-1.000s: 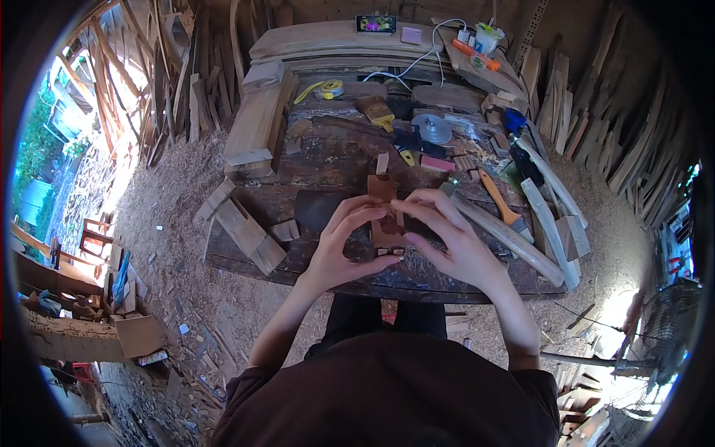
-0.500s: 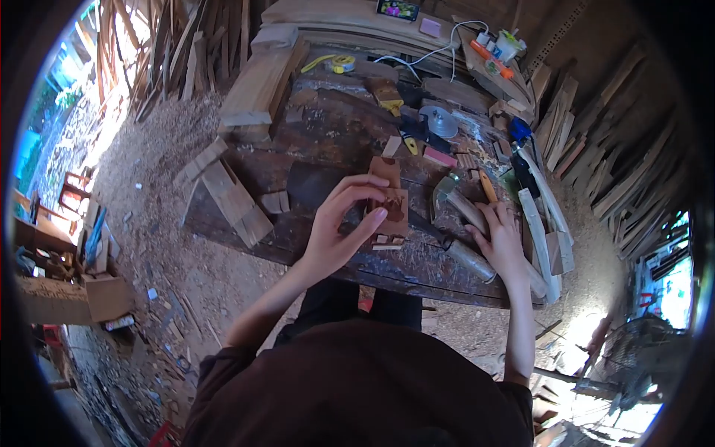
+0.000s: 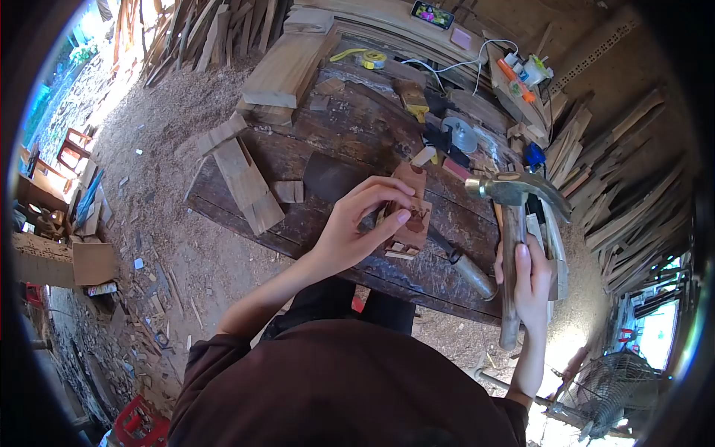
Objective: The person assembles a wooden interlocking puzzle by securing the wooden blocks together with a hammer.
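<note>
My right hand [image 3: 527,279] grips a claw hammer [image 3: 514,223] by its wooden handle. The hammer is raised above the bench, its metal head uppermost and its claw to the right. Thumb and fingers of my left hand [image 3: 361,227] come together in a pinch over a small reddish-brown wooden piece [image 3: 417,223]. Whatever sits between those fingertips is too small to make out. Small wood offcuts [image 3: 402,250] lie at the near end of the wooden piece. A dull cylindrical tool handle [image 3: 473,276] lies between the two hands, and a wide dark blade [image 3: 331,179] shows beyond my left hand.
On the dark workbench [image 3: 365,127] are joined wooden blocks [image 3: 242,182], thick boards [image 3: 279,74], a yellow tape measure [image 3: 371,59], a brush [image 3: 414,103] and a clear round lid [image 3: 460,134]. A phone [image 3: 432,15] stands at the back. Wood strips lean at right.
My right hand has picked the hammer up off the bench and raised it. My left hand keeps its pinch over the wooden piece. The whole view has shifted and turned slightly.
</note>
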`<state>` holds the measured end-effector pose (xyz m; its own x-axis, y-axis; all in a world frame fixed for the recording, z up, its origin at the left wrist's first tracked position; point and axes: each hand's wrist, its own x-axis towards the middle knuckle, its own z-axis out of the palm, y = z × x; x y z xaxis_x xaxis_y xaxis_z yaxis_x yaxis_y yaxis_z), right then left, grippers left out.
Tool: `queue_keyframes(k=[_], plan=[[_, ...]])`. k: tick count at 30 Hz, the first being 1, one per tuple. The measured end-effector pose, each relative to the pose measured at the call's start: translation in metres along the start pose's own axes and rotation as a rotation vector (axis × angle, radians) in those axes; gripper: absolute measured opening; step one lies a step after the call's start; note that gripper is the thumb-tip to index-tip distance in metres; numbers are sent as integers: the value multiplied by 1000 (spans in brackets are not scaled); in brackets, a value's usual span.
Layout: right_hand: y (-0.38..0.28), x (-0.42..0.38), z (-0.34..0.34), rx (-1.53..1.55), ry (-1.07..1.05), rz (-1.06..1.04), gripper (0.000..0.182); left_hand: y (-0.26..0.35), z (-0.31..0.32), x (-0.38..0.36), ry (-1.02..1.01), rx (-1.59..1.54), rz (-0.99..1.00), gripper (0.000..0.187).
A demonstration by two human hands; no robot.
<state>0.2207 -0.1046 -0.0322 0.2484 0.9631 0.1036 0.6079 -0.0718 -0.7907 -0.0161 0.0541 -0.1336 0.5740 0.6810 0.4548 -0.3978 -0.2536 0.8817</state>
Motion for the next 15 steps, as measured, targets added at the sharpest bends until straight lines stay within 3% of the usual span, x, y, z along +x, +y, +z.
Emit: queue_keyframes(k=[2,3,5,8,15], plan=[[-18,-6,2,-18,-41,-28,33,2,-2,-1,-21,-52,-4,48],[-25,-8,3,-34,-82,-62,33,2,-3,-1,-19,-56,-4,48],[-34,-7,5,-52,-114,-82,32,3,-7,-3,-92,147,61,73],[-45,-3,10,-163,-204,-62,30,-8,-7,-6,-88,177,70,80],[-63,6,13,-114,-161,-45,31,-4,-8,-5,-76,231,93,74]])
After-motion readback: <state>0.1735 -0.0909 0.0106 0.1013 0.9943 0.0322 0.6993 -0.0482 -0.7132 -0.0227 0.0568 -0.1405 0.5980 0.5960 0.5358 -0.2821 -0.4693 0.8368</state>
